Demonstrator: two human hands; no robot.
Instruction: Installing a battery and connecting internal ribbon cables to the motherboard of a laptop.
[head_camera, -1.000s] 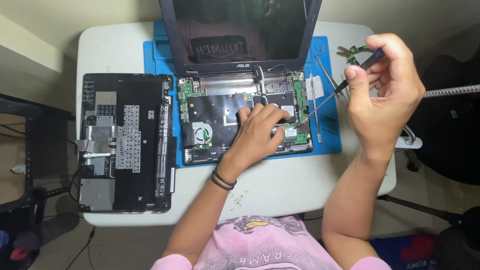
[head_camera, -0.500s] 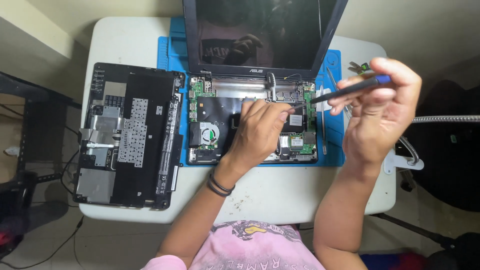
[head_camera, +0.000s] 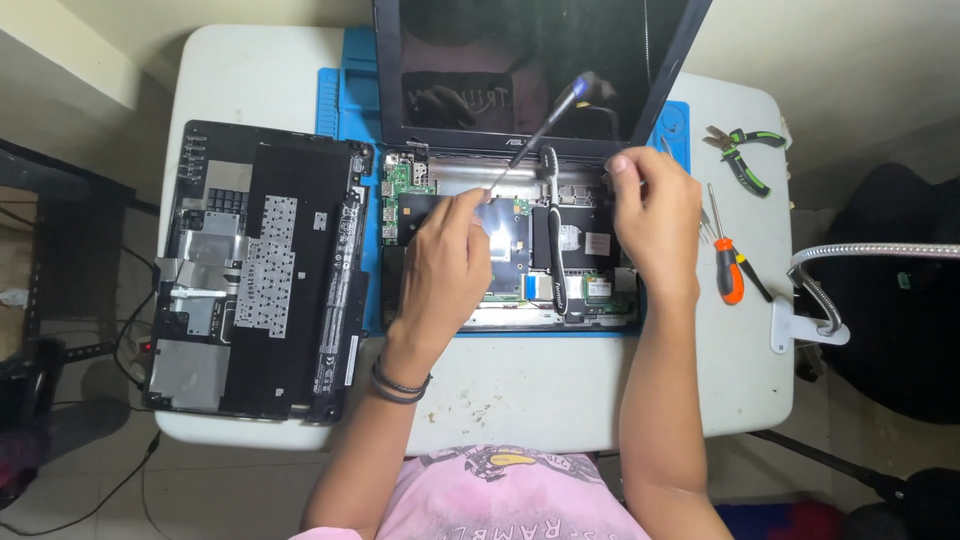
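Observation:
An opened laptop base (head_camera: 590, 245) with its circuit boards bare lies on a blue mat (head_camera: 345, 95), and its dark screen (head_camera: 540, 60) stands up behind. My left hand (head_camera: 445, 265) rests over the boards and pinches the lower shaft of a thin screwdriver (head_camera: 545, 125), whose dark handle leans up and right across the screen. My right hand (head_camera: 655, 215) is over the base's right side, fingertips pinched together near the right hinge; nothing shows between them. A black brush (head_camera: 554, 235) lies lengthwise on the boards between my hands.
A removed black laptop panel (head_camera: 260, 270) lies inner side up at the left of the white table (head_camera: 540, 390). Green-handled pliers (head_camera: 742, 152) and an orange-handled screwdriver (head_camera: 728, 272) lie at the right. A gooseneck arm on a white clamp (head_camera: 815, 318) sits on the right edge.
The thin screwdriver has gone from my right hand to my left. My right hand came down onto the base near the hinge. The view shifted, so the laptop sits further right.

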